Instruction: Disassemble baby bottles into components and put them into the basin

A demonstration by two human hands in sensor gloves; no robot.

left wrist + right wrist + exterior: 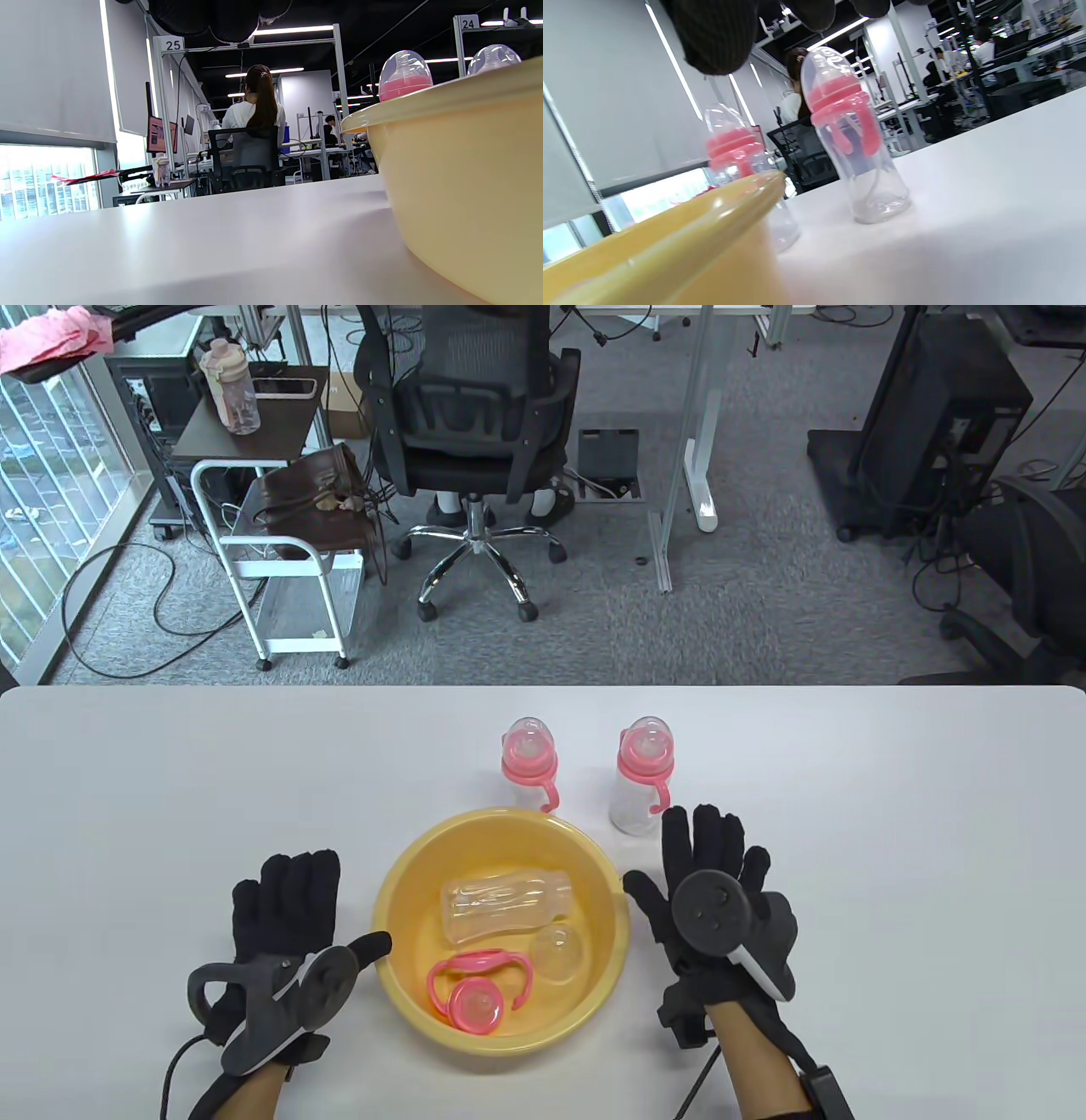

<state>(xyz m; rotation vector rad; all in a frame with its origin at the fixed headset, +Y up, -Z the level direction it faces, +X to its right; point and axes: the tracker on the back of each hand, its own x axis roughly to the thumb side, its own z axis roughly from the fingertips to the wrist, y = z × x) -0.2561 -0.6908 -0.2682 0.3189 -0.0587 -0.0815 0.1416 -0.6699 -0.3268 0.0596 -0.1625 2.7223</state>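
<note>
Bottles: two assembled ones remain, both upright, long axis vertical, standing ahead of our hands past the far rim of the basin [399, 891]. The right bottle [642, 777] sits just beyond the fingertips of our right hand [717, 899], slightly inboard of them. The left bottle [530, 763] is further inboard, roughly midway between the hands but closer to the right one. Our left hand [284, 937] has the basin between it and both bottles, so we judge the right hand takes the next grab: short forward reach, side grip on the body. Both hands lie flat on the table, fingers spread, holding nothing. In the basin, between our hands: a clear bottle body [505, 906] on its side, a pink handled collar [479, 988], a clear cap [558, 952].
</note>
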